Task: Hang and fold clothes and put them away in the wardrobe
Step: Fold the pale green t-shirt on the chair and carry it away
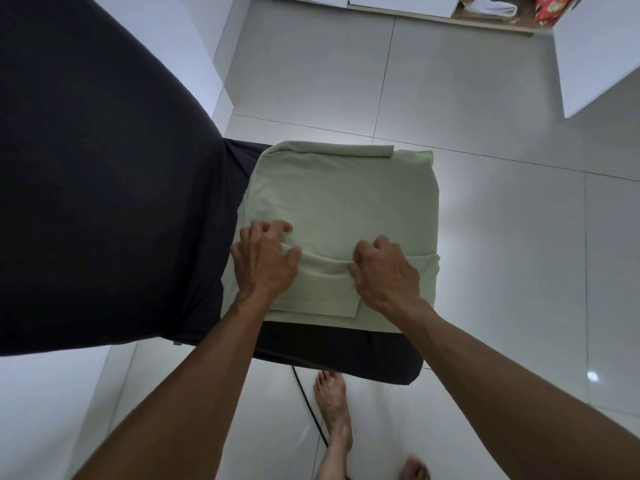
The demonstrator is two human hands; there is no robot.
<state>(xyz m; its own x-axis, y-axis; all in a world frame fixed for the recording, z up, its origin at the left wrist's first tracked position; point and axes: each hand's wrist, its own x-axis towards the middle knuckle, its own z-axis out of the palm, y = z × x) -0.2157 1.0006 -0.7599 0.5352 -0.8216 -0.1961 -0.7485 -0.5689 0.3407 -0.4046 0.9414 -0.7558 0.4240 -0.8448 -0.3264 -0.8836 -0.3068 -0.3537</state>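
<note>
Both forearms reach down to a pale green garment [332, 202] lying folded on the dark worktop [381, 355]. Left hand [265, 261] fingers [277, 226] curl over the near fold; right hand [386, 271] fingers pinch the same ridge of cloth. Folding looks underway; next the pinched edge likely needs carrying away from the fingers, evenly, toward the far hem.

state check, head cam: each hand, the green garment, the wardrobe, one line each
left hand: on the garment, fingers curled into a fold.
right hand: pinches the same fold.
green garment: folded into a rough square, flat on the dark surface, near edge lifted.
wardrobe: compartment open, white folded cloth inside.
wardrobe door: swung open.
</note>
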